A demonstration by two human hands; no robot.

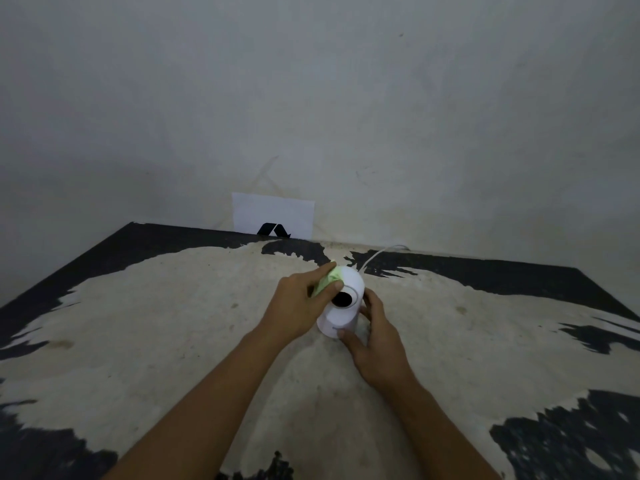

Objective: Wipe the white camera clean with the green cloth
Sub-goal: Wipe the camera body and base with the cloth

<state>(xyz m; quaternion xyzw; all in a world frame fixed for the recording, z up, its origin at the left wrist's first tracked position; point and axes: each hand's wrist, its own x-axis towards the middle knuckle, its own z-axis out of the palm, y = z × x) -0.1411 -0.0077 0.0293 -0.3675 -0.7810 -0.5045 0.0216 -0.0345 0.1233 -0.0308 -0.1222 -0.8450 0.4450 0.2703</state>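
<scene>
Left hand (294, 306): grips the green cloth (327, 279), pressing it on the white camera (343, 303).
Right hand (375, 341): clasps the camera's base.
Table (173, 323): bears the camera.

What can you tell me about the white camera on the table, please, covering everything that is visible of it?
The white camera is a small, smooth, plastic-looking unit with a rounded head on a cylindrical base. A round black lens faces the wearer. It stands on the worn table, seemingly tilted back. A white cable runs from behind it toward the wall. The left hand presses the green cloth against the head's upper left; the right hand grips the base.
</scene>
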